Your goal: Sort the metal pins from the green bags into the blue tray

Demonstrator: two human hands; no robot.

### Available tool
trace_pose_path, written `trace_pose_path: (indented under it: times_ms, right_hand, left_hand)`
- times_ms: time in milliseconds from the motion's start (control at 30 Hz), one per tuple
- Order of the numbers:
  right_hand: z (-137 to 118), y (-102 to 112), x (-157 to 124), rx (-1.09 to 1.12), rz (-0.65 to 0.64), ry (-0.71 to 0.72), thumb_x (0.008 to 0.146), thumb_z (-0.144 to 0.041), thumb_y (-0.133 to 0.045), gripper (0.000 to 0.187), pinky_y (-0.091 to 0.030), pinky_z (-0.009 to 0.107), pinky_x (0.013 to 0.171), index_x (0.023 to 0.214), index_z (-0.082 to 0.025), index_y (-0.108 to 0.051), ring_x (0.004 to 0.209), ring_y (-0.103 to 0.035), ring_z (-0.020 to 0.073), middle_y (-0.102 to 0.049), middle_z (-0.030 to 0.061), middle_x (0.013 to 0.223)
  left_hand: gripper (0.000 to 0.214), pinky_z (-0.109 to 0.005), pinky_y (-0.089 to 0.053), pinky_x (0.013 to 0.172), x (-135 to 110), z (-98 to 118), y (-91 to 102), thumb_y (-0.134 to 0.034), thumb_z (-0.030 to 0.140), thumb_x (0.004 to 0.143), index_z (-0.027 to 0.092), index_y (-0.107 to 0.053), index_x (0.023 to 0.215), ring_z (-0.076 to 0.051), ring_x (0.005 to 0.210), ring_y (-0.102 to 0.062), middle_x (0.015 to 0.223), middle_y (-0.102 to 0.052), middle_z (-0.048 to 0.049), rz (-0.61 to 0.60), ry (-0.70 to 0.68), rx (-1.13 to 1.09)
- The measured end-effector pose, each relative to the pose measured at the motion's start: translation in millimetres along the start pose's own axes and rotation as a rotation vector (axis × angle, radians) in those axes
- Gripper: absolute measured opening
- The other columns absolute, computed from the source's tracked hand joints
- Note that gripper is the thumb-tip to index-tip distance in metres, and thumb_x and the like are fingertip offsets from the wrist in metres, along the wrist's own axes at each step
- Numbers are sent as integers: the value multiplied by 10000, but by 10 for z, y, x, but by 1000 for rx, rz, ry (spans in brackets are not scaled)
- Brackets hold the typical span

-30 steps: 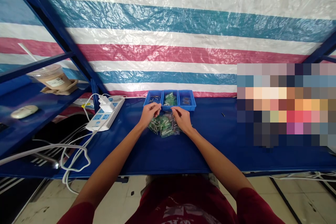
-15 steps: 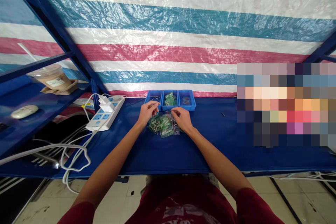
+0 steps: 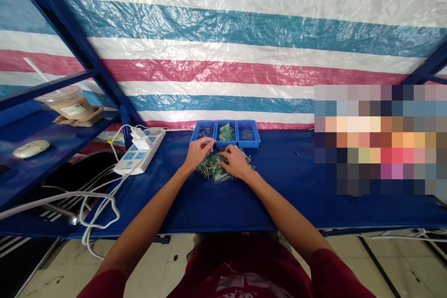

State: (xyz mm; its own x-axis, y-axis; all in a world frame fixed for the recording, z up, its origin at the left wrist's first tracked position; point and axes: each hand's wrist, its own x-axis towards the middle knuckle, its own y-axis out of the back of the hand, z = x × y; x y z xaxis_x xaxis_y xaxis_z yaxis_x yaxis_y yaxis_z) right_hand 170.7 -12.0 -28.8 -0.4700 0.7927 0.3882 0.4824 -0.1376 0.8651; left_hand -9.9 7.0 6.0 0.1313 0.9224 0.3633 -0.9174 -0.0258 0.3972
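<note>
A heap of green plastic bits and small metal pins lies on the blue table. Over its right part is my right hand, thumb and fingertips apart above the pieces, with nothing visible between them. My left hand is at the heap's left upper edge, in front of the blue bins, thumb and forefinger pressed together; whatever is in the pinch is too small to make out. Behind the hands stand a left bin with metal pins, a middle bin with green pieces, and a right bin with small translucent pieces.
A white power strip with plugs and loose cables lies to the left. A drink cup and a mouse are on the side shelf. One small dark piece lies to the right, near a blurred area.
My right hand has moved down and left over the heap, and its thumb and fingers have spread apart. My left hand has shifted only slightly, still pinched.
</note>
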Motion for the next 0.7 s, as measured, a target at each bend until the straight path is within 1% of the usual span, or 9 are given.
trace_pose_path:
  times_ms: [167, 333, 500, 633, 700]
  right_hand:
    - [5, -28, 11, -19, 16, -13, 858, -341, -649, 263, -415, 389, 833, 1057, -176, -695, 973, -479, 265, -555, 116, 1021]
    - [7, -70, 32, -36, 49, -51, 897, -230, -574, 161, -402, 372, 810, 989, -173, -693, 949, -474, 256, -575, 109, 992]
    - [3, -130, 84, -50, 70, -89, 901, -171, -531, 154, -387, 363, 777, 898, -182, -684, 923, -479, 252, -593, 103, 952]
    - [1, -125, 105, -73, 63, -81, 911, -176, -510, 156, -374, 364, 777, 899, -179, -665, 929, -475, 257, -596, 108, 960]
    - [9, -97, 105, -75, 67, -82, 916, -175, -498, 153, -368, 362, 784, 905, -172, -650, 944, -475, 259, -594, 111, 969]
  left_hand:
    - [264, -229, -405, 480, 1, -13, 1, -585, 409, 831, 166, -687, 837, -115, 459, -494, 559, -582, 7, 6, -6, 7]
    - [269, -228, -408, 485, -4, -15, -3, -583, 415, 835, 168, -689, 839, -117, 467, -502, 563, -585, 6, 3, -15, 10]
    - [262, -229, -404, 486, -12, 0, -12, -589, 410, 826, 167, -685, 825, -117, 462, -498, 560, -581, 6, -6, -5, -2]
    - [269, -236, -409, 493, -13, -11, -15, -574, 407, 836, 165, -692, 834, -121, 465, -499, 554, -582, 6, -10, -13, 28]
    - [277, -244, -425, 522, -7, -15, -8, -553, 400, 852, 166, -700, 845, -137, 519, -535, 601, -618, -12, 16, -38, 87]
